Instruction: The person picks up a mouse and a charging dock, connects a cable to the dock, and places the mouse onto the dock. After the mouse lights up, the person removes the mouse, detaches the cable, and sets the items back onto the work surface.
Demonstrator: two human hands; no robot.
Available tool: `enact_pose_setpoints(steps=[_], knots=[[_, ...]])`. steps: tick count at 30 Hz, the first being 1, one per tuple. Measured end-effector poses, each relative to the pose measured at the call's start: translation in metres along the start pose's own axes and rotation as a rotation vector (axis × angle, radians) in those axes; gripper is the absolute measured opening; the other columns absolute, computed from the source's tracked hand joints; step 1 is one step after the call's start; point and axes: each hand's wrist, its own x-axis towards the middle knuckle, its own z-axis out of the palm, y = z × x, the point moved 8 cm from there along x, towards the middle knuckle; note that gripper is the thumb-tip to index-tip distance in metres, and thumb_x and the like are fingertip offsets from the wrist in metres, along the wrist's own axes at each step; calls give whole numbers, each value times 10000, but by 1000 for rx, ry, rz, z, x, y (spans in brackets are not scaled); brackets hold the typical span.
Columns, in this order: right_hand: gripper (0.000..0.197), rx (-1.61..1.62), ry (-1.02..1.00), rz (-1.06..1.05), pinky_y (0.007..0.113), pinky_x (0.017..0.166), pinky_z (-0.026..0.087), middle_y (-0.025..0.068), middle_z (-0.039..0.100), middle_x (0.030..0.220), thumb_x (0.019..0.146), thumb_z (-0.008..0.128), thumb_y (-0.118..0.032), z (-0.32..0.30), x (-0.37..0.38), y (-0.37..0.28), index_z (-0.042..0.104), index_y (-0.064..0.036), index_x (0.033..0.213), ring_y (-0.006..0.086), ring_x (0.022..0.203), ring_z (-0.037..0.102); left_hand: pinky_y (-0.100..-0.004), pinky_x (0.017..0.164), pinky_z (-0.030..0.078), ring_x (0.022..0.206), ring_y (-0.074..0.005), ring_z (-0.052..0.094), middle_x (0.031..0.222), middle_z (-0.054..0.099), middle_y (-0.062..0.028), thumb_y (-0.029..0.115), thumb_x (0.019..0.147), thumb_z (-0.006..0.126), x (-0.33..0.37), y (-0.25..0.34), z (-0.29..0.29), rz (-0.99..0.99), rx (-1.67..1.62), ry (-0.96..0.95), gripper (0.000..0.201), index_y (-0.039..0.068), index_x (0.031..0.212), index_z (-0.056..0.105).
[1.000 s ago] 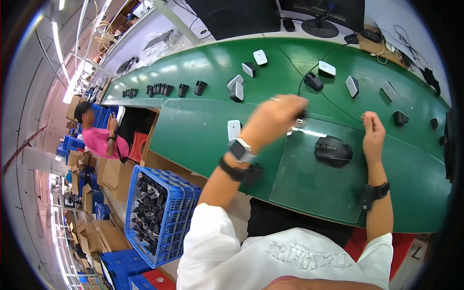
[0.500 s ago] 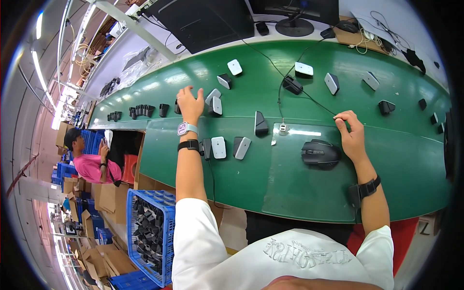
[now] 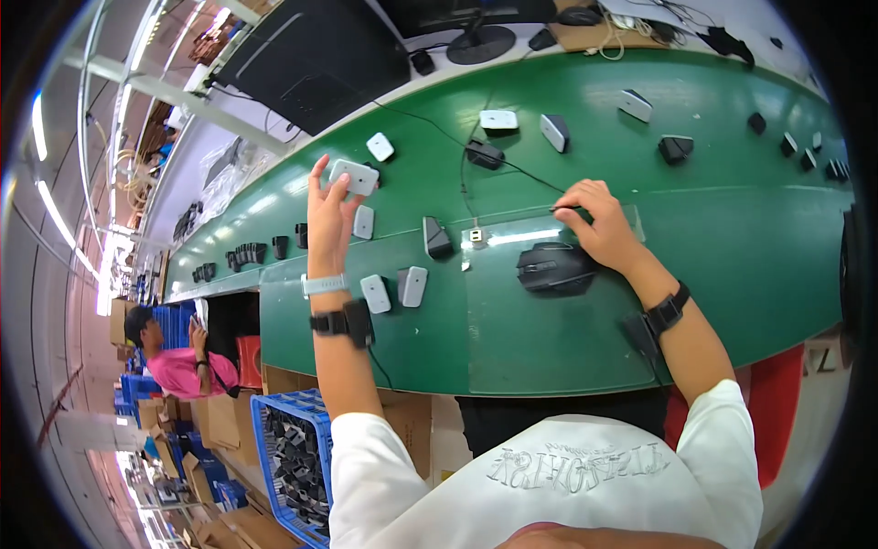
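Observation:
My left hand [image 3: 331, 215] grips a small white-topped device [image 3: 355, 176] above the far left of the green table, thumb on its edge. Beside that wrist, another white-topped block [image 3: 363, 222] lies on the table. My right hand [image 3: 599, 224] pinches the end of a thin black cable [image 3: 535, 176], which runs off to the far left. Just below that hand a black computer mouse [image 3: 554, 268] rests on a clear mat [image 3: 503, 339]. A small white USB plug [image 3: 476, 236] on a cord lies left of the mouse. Each wrist wears a black strap with a module.
More black-and-white blocks [image 3: 412, 286] are scattered over the green table [image 3: 402, 343], with a row of black pieces [image 3: 245, 255] at left. A monitor [image 3: 480, 41] stands behind. A blue crate [image 3: 274, 476] of black parts sits below left, near a seated person in pink [image 3: 187, 368].
My left hand, open and reaching before, now has a white-topped device in its grip. The whole view has shifted, moving the table leftward. My right hand still pinches the cable end.

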Motion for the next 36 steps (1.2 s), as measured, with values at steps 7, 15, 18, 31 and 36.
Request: enact_pose_setpoints(steps=[7, 15, 18, 31, 36], knots=[[138, 125, 22, -30, 376, 938, 457, 82, 725, 928, 951, 750, -177, 11, 6, -13, 727, -42, 965, 256, 920, 646, -523, 1031, 594, 1192, -305, 673, 1269, 629, -162, 23, 1022, 611, -103, -31, 161, -257, -490, -319, 323, 12, 1324, 496], [186, 161, -37, 2, 376, 964, 430, 64, 709, 895, 1000, 699, -231, 12, 4, -6, 734, -50, 972, 248, 911, 636, -401, 922, 619, 1108, -226, 688, 1232, 694, -147, -6, 991, 654, -113, -57, 187, -169, -323, -430, 379, -29, 1366, 603], [184, 105, -68, -49, 384, 978, 412, 58, 690, 857, 998, 703, -238, 14, 2, -8, 737, -59, 972, 248, 881, 630, -395, 938, 612, 1114, -221, 683, 1263, 692, -154, -14, 982, 664, -114, -58, 188, -147, -246, -421, 387, -32, 1364, 603], [169, 84, 8, -113, 390, 944, 446, 47, 688, 843, 922, 793, -231, 9, 2, -13, 758, -70, 962, 243, 871, 643, -378, 1073, 516, 1222, -207, 617, 1418, 597, -145, -39, 922, 720, -120, -74, 179, -219, -558, -430, 324, 31, 1220, 614], [182, 48, 65, -238, 400, 924, 467, 34, 694, 888, 853, 844, -191, 1, 3, -25, 765, -77, 971, 239, 883, 643, -362, 1081, 502, 1208, -215, 624, 1376, 609, -142, -63, 841, 776, -122, -60, 184, -166, -478, -466, 440, 22, 1242, 614]])
